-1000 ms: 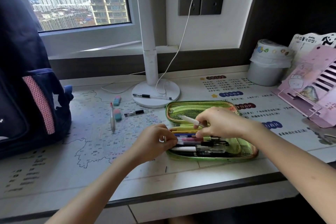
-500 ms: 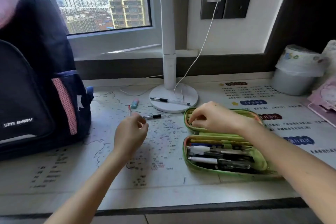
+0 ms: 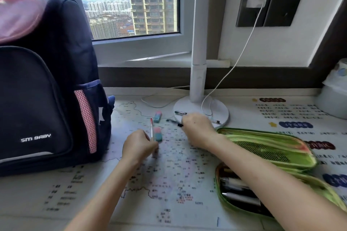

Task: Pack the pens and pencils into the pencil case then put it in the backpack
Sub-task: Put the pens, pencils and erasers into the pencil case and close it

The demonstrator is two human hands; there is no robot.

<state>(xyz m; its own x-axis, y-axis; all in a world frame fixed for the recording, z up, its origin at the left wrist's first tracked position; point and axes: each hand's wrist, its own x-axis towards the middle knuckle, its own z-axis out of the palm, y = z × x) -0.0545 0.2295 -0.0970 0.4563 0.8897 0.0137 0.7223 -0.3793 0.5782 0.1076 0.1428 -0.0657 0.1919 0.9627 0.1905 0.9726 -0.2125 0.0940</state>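
The green pencil case [image 3: 266, 148] lies open at the right, its lower half [image 3: 238, 193] holding several pens. My left hand [image 3: 139, 146] is closed around the lower part of a red pen [image 3: 151, 127] that points away from me on the desk. My right hand [image 3: 199, 129] is curled over the near end of a black pen [image 3: 172, 122]; its fingertips are hidden, so I cannot tell whether they grip. A further pen [image 3: 180, 112] rests on the lamp base [image 3: 221, 110], partly behind that hand. The dark blue backpack [image 3: 37, 90] stands upright at the left.
Two pink-and-teal erasers [image 3: 157, 116] [image 3: 157, 134] lie beside the red pen. The white lamp pole [image 3: 199, 43] rises behind the pens, with its cable [image 3: 244, 48] running to the wall socket. A white tub [image 3: 332, 97] stands at the far right. A printed map mat [image 3: 169, 184] covers the desk.
My right hand left the pencil case and moved left and forward onto the black pen. My left hand closed on the red pen. The camera moved closer and to the left.
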